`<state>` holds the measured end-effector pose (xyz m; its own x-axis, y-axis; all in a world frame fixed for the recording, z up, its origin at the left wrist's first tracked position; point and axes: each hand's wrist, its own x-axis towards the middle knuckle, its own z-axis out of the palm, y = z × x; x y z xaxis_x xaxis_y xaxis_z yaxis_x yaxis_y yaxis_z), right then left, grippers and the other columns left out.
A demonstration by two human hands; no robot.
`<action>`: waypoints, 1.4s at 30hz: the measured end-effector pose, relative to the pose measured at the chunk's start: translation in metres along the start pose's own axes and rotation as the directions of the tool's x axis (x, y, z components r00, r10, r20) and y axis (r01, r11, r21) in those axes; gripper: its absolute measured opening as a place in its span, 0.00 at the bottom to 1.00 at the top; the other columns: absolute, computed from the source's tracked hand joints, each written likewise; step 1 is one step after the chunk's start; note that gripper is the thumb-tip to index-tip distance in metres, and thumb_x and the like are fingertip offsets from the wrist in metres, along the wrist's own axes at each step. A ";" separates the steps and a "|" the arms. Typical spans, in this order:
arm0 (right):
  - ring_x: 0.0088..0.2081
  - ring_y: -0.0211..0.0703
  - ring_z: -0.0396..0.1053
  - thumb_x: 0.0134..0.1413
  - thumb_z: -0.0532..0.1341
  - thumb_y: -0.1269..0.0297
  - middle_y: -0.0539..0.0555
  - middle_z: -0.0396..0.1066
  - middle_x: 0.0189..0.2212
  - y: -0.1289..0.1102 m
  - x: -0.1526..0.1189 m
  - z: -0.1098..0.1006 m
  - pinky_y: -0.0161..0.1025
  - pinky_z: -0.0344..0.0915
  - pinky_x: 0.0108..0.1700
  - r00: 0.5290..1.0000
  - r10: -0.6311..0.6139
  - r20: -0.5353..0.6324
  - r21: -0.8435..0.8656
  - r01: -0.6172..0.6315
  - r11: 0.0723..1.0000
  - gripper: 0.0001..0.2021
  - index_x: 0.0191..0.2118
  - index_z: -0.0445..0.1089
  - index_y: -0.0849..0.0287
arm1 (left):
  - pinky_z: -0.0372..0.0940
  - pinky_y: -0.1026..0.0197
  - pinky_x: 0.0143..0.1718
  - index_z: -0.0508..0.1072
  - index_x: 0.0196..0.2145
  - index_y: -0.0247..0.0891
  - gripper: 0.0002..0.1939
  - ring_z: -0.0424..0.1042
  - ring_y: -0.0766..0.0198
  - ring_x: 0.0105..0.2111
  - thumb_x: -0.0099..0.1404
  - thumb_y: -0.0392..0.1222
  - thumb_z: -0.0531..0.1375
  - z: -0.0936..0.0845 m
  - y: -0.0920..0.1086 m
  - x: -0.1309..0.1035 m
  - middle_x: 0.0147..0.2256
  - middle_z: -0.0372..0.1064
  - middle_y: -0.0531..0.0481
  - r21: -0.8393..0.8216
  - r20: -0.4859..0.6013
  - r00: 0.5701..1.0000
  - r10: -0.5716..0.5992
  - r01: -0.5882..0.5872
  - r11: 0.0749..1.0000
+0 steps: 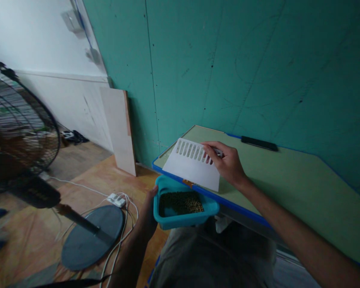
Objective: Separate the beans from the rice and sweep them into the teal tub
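Observation:
My right hand (226, 162) grips a white slotted plastic scraper (192, 170) by its slotted edge. The scraper is tilted over the near left edge of the green table (276, 176). Below that edge, my left hand (150, 208) holds a teal plastic tray (180, 222) by its left side. Inside the tray lie dark green beans (178, 202) and, toward the right, tan beans (195, 205). Part of the tray's blue-green bottom shows between them.
A black phone-like object (259, 143) lies at the table's back edge. On the left stands a fan (21, 132) with a round base (93, 238), beside a white power strip (116, 199) and cables. A board (118, 130) leans on the green wall (180, 72).

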<state>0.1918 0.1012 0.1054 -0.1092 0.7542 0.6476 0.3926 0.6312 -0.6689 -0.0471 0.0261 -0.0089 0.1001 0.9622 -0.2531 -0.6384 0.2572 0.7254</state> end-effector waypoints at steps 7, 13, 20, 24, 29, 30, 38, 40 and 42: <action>0.25 0.39 0.70 0.63 0.61 0.51 0.51 0.75 0.27 0.007 0.005 -0.003 0.38 0.68 0.30 0.995 0.001 -0.097 -0.044 -0.005 0.999 0.15 0.43 0.78 0.57 | 0.69 0.49 0.56 0.81 0.47 0.34 0.23 0.79 0.45 0.50 0.64 0.55 0.64 0.000 0.000 -0.002 0.42 0.84 0.42 -0.022 0.003 1.000 -0.011 0.011 1.000; 0.25 0.40 0.70 0.63 0.61 0.51 0.51 0.75 0.27 0.021 0.010 -0.009 0.39 0.66 0.29 0.990 0.024 -0.140 -0.070 -0.035 0.997 0.16 0.42 0.78 0.58 | 0.70 0.50 0.54 0.81 0.47 0.34 0.24 0.80 0.44 0.49 0.62 0.55 0.66 0.003 0.001 -0.003 0.41 0.84 0.43 -0.026 -0.015 1.000 -0.011 0.011 1.000; 0.24 0.39 0.69 0.63 0.61 0.53 0.51 0.75 0.26 0.030 0.011 -0.011 0.38 0.66 0.29 0.988 0.032 -0.154 -0.057 -0.041 0.997 0.15 0.42 0.77 0.59 | 0.70 0.50 0.54 0.82 0.45 0.34 0.23 0.79 0.44 0.50 0.61 0.56 0.66 0.004 0.002 -0.004 0.40 0.84 0.43 -0.010 -0.028 1.000 0.006 -0.006 1.000; 0.26 0.40 0.70 0.63 0.61 0.52 0.53 0.76 0.29 0.032 0.009 -0.008 0.38 0.66 0.30 0.992 0.029 -0.120 -0.083 -0.039 0.996 0.15 0.43 0.78 0.59 | 0.70 0.49 0.55 0.82 0.41 0.36 0.21 0.79 0.44 0.50 0.60 0.56 0.67 0.008 0.003 -0.006 0.39 0.84 0.44 -0.009 -0.031 0.999 0.016 -0.016 1.000; 0.26 0.40 0.71 0.63 0.60 0.52 0.52 0.76 0.28 0.029 0.010 -0.007 0.38 0.66 0.29 0.991 0.015 -0.137 -0.087 -0.027 0.996 0.15 0.42 0.77 0.59 | 0.70 0.49 0.54 0.82 0.39 0.36 0.21 0.79 0.44 0.50 0.59 0.56 0.67 0.009 0.003 -0.007 0.38 0.85 0.44 -0.002 -0.038 0.999 0.020 -0.020 1.000; 0.25 0.40 0.71 0.64 0.60 0.52 0.52 0.75 0.28 0.029 0.011 -0.008 0.38 0.66 0.29 0.987 0.011 -0.159 -0.092 -0.026 0.995 0.15 0.42 0.77 0.59 | 0.70 0.49 0.54 0.82 0.41 0.35 0.21 0.79 0.44 0.50 0.60 0.56 0.66 0.008 0.003 -0.006 0.39 0.84 0.44 -0.002 -0.036 0.999 0.016 -0.016 1.000; 0.24 0.40 0.70 0.64 0.60 0.54 0.52 0.74 0.26 0.038 0.013 -0.012 0.38 0.65 0.28 0.976 -0.001 -0.217 -0.141 -0.030 0.989 0.14 0.40 0.76 0.60 | 0.70 0.51 0.54 0.83 0.39 0.37 0.19 0.80 0.44 0.49 0.59 0.55 0.67 0.006 0.004 -0.007 0.36 0.85 0.45 -0.015 -0.058 0.998 0.014 -0.015 1.000; 0.24 0.40 0.70 0.63 0.60 0.54 0.51 0.74 0.26 0.037 0.012 -0.010 0.37 0.65 0.28 0.981 0.004 -0.196 -0.131 -0.030 0.991 0.14 0.40 0.76 0.59 | 0.70 0.54 0.55 0.83 0.36 0.40 0.14 0.80 0.47 0.48 0.60 0.52 0.68 0.008 0.005 -0.009 0.34 0.84 0.49 -0.028 -0.064 0.997 0.050 -0.052 0.998; 0.24 0.40 0.70 0.64 0.60 0.54 0.51 0.74 0.26 0.035 0.011 -0.008 0.38 0.65 0.28 0.984 0.002 -0.177 -0.126 -0.025 0.992 0.14 0.41 0.76 0.59 | 0.69 0.55 0.55 0.82 0.35 0.42 0.11 0.80 0.49 0.48 0.60 0.51 0.68 0.009 0.005 -0.010 0.32 0.84 0.51 -0.037 -0.071 0.995 0.071 -0.074 0.997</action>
<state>0.2120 0.1299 0.0920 0.0548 0.7114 0.7006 0.5067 0.5848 -0.6334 -0.0446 0.0184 0.0030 -0.0003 0.9694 -0.2455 -0.6717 0.1817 0.7182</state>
